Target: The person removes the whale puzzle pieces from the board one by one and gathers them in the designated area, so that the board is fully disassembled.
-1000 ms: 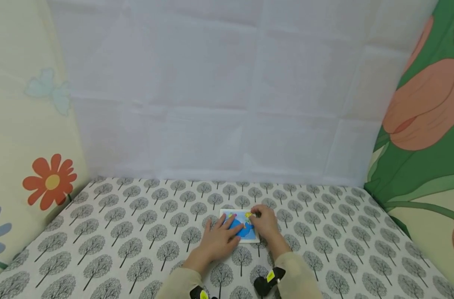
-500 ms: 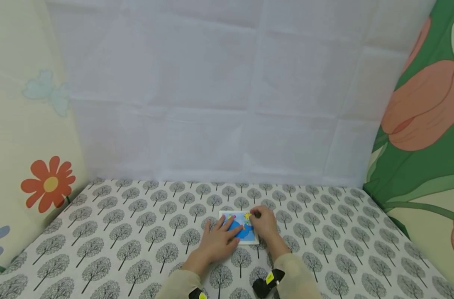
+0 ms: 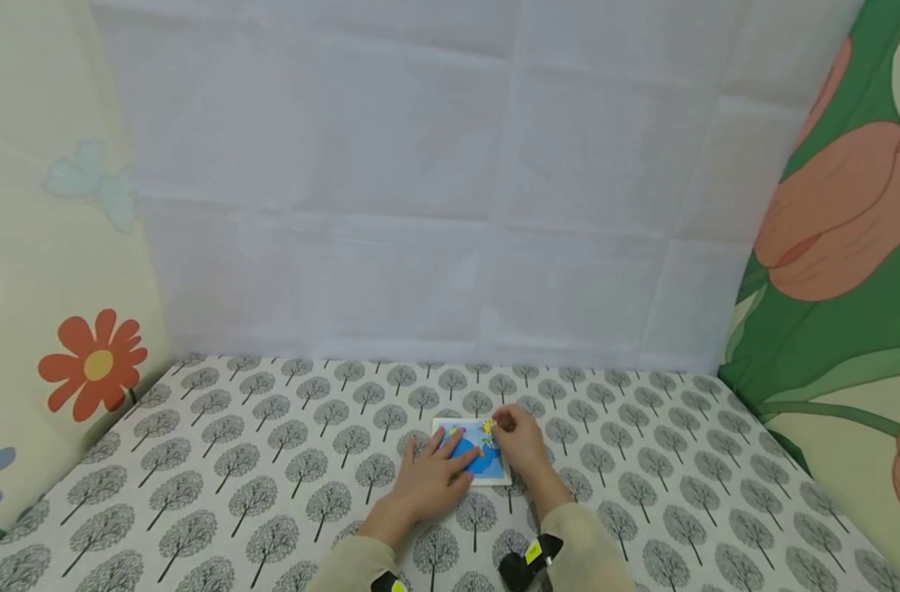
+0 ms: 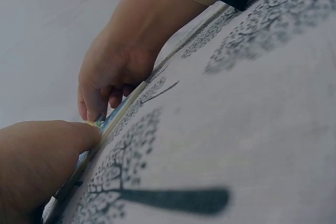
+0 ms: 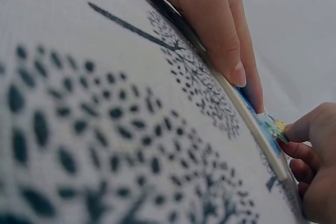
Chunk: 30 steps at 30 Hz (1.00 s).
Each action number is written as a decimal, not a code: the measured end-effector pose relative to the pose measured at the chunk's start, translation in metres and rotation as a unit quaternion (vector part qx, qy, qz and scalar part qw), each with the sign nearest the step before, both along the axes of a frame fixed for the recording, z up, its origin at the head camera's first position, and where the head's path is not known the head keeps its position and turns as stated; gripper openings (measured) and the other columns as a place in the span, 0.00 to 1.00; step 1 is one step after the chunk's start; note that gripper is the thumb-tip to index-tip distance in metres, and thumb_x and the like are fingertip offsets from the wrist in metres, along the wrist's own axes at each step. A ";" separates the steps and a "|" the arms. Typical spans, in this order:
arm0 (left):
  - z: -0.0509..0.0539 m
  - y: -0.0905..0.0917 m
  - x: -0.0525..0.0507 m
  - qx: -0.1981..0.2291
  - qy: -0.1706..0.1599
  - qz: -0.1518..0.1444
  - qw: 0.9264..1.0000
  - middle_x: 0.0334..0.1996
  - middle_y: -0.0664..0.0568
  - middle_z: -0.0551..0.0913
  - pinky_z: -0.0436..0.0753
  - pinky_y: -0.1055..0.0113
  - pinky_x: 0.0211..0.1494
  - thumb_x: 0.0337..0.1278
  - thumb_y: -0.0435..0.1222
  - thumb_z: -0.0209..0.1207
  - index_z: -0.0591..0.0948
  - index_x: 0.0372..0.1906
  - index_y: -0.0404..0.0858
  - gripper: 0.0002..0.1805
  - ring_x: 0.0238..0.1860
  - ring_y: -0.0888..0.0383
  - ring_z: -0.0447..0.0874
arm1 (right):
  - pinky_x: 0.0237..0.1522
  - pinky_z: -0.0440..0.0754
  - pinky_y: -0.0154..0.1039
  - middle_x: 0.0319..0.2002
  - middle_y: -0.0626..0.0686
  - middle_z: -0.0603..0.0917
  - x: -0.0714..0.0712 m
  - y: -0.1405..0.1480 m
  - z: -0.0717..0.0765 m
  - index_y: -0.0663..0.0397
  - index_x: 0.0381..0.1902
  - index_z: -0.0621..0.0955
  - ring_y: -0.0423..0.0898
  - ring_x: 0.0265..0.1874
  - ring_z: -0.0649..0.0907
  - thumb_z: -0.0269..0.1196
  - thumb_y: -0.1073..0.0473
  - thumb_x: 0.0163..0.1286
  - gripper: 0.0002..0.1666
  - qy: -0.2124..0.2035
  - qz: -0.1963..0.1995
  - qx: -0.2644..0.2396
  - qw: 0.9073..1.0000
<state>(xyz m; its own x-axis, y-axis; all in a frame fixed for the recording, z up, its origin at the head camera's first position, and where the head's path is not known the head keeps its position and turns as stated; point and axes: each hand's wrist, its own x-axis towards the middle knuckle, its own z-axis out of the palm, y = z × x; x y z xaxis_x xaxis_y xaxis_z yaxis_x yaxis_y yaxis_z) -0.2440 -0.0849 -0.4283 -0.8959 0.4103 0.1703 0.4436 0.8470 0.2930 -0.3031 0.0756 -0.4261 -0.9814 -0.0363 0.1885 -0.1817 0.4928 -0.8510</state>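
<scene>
A small flat picture puzzle (image 3: 498, 473) with a white border and a blue picture lies on the cloth in the head view. My left hand (image 3: 433, 478) rests on its left part with fingers spread, covering much of the picture. At the upper right corner, my right hand (image 3: 522, 440) pinches a small yellow-and-green puzzle piece (image 5: 275, 128) between thumb and curled fingers. In the right wrist view that piece tilts up at the board's surface. The left wrist view shows the left thumb (image 4: 86, 136) along the board's near edge, close to the right fingertips.
Cloth printed with grey trees (image 3: 272, 493) covers the table. A white sheet (image 3: 420, 205) hangs at the back, with flower-patterned panels (image 3: 835, 329) on both sides. Black straps with yellow marks (image 3: 535, 555) sit at the wrists.
Both hands keep nearly the same place on the puzzle. The right fingers shift only slightly at the upper right corner, and the head view drifts a little.
</scene>
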 end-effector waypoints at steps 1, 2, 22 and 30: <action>0.000 0.000 0.000 -0.001 0.002 0.001 1.000 0.63 0.51 0.55 0.42 0.39 0.57 0.60 0.49 0.40 0.66 0.60 0.52 0.23 0.63 0.46 0.45 | 0.31 0.73 0.39 0.27 0.49 0.75 0.000 0.000 0.000 0.57 0.33 0.76 0.44 0.28 0.74 0.57 0.67 0.56 0.05 0.003 0.002 -0.003 1.000; 0.000 0.000 0.000 -0.002 0.002 0.001 1.000 0.63 0.51 0.55 0.42 0.39 0.57 0.60 0.49 0.40 0.66 0.60 0.52 0.23 0.63 0.46 0.45 | 0.30 0.73 0.39 0.26 0.49 0.75 -0.001 0.000 -0.001 0.57 0.33 0.76 0.44 0.27 0.74 0.57 0.67 0.56 0.06 0.004 0.002 -0.006 1.000; -0.001 0.001 0.000 0.014 0.004 -0.010 1.000 0.63 0.50 0.56 0.42 0.38 0.56 0.60 0.48 0.41 0.67 0.60 0.50 0.23 0.63 0.45 0.45 | 0.36 0.75 0.40 0.30 0.50 0.77 -0.003 0.002 0.000 0.57 0.37 0.79 0.45 0.32 0.75 0.59 0.66 0.54 0.11 -0.049 -0.041 -0.039 0.997; -0.002 0.002 0.001 0.017 -0.002 -0.012 1.000 0.63 0.50 0.55 0.42 0.38 0.56 0.61 0.48 0.41 0.67 0.60 0.50 0.23 0.63 0.45 0.45 | 0.35 0.75 0.38 0.29 0.52 0.76 -0.003 0.005 0.002 0.60 0.38 0.79 0.45 0.32 0.75 0.58 0.67 0.56 0.10 -0.067 -0.055 -0.077 0.993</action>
<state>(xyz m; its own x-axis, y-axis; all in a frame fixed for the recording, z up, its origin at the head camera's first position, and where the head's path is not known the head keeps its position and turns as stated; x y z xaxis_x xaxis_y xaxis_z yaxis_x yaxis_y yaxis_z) -0.2425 -0.0829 -0.4304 -0.8869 0.4251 0.1806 0.4618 0.8256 0.3243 -0.3063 0.0808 -0.4246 -0.9946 0.0908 0.0511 -0.0144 0.3662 -0.9304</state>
